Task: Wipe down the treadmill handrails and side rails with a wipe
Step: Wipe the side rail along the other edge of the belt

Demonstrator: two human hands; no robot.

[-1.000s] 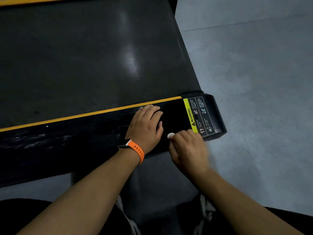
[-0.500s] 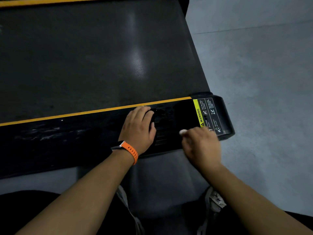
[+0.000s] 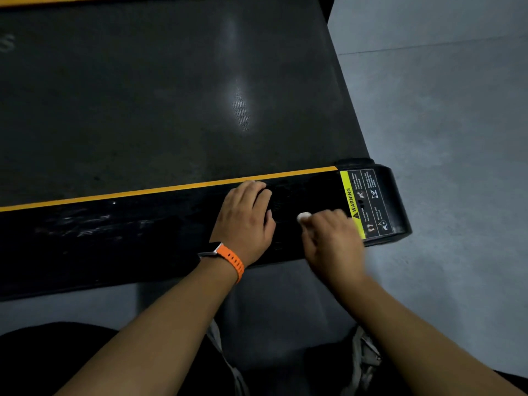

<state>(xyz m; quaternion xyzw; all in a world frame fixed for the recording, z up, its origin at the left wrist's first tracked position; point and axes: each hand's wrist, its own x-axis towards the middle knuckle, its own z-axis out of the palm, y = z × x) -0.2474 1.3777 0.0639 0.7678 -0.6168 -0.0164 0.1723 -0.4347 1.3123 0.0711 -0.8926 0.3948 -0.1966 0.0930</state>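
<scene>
1. The right hand [image 3: 333, 241] gripped the white wipe [image 3: 303, 216] against the black side rail [image 3: 143, 232], just beside the warning label [image 3: 361, 204]. The left hand [image 3: 245, 221] lay open, flat on the rail.
2. The step probably called for firm, overlapping strokes carried to the rail's end.
3. Against half a second earlier, the wipe had slid slightly away from the label toward the left hand, which stayed planted.
</scene>
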